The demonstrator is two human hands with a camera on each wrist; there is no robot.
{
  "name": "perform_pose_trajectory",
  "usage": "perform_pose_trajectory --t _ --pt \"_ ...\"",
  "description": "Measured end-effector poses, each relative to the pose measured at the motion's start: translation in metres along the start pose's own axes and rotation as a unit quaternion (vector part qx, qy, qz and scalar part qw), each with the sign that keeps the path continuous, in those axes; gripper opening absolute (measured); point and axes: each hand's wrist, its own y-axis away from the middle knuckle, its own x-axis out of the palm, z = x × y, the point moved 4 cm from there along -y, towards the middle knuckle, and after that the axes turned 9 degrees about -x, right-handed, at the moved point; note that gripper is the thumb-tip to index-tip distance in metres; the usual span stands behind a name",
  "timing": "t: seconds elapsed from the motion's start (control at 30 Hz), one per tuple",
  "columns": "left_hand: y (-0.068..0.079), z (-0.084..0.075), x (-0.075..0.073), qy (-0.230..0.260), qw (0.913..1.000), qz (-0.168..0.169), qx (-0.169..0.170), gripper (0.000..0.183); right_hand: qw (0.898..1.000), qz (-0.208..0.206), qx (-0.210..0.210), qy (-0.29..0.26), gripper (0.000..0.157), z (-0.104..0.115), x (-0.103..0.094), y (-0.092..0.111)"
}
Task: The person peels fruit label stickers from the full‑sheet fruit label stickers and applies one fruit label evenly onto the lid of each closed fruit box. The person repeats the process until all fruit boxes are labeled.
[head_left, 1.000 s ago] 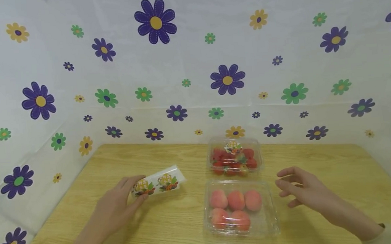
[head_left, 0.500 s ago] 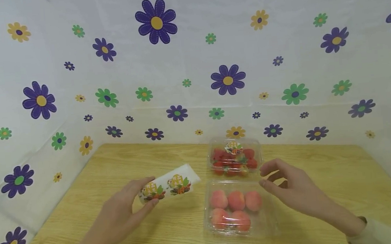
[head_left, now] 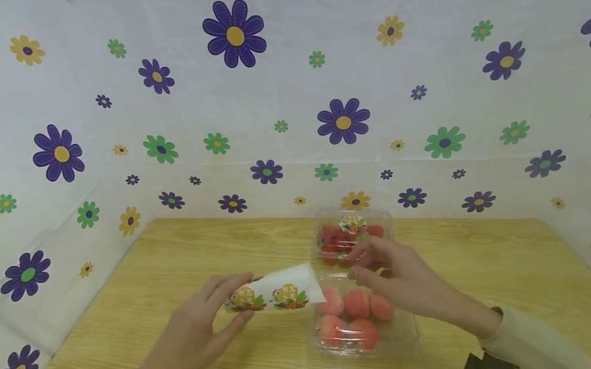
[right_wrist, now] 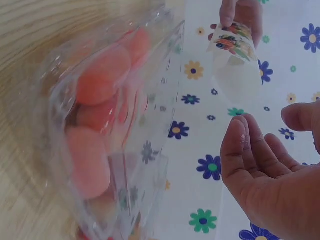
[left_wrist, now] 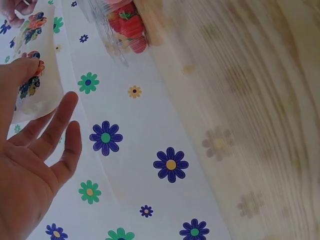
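Observation:
My left hand [head_left: 194, 325] holds a roll of fruit stickers [head_left: 282, 284] between thumb and fingers, raised over the table. Its white free end points right and overlaps the near box's corner in the head view. My right hand [head_left: 407, 274] is above the two fruit boxes, fingers loosely bent and thumb apart, with nothing in it. In the right wrist view a gap shows between its fingertips [right_wrist: 240, 125] and the strip's end. Under it sits a clear lidded box [head_left: 404, 338] of several peaches [head_left: 357, 303], which bears no visible sticker.
Behind the peaches stands a second clear box [head_left: 319, 220] of strawberries [head_left: 329, 255], with a round fruit sticker [head_left: 352, 224] on its lid. A flower-patterned white sheet [head_left: 277, 87] hangs around the back and sides of the wooden table [head_left: 267, 349].
My left hand has carried the sticker roll to the right, towards the boxes. The right hand has moved left over the boxes, closing in on the strip's end. Both boxes stay in place.

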Motion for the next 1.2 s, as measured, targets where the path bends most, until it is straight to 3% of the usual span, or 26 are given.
perform_pose_trajectory --t 0.2,0.47,0.63,0.87,1.07,1.2 --pt "-0.002 -0.009 0.002 0.034 0.9983 -0.008 0.047 0.054 0.993 0.039 0.032 -0.104 0.030 -0.001 0.015 -0.012" --pt "-0.001 -0.013 0.006 0.046 0.9980 -0.002 0.043 0.044 0.986 0.058 0.064 -0.142 0.037 -0.003 0.022 -0.011" --pt "0.001 -0.014 0.007 0.070 0.9969 0.004 0.036 0.048 0.981 0.039 0.092 -0.164 0.036 -0.004 0.027 -0.010" --pt "0.003 -0.022 0.006 0.130 0.9911 0.019 0.021 0.071 0.970 -0.015 0.138 -0.199 0.034 -0.004 0.035 -0.012" --pt "0.002 -0.025 0.008 0.181 0.9830 -0.006 0.030 0.048 0.967 -0.059 0.178 -0.175 0.023 -0.007 0.039 -0.016" --pt "0.002 -0.023 0.011 0.214 0.9765 -0.023 -0.004 0.039 0.971 -0.053 0.172 -0.158 0.020 -0.009 0.042 -0.016"
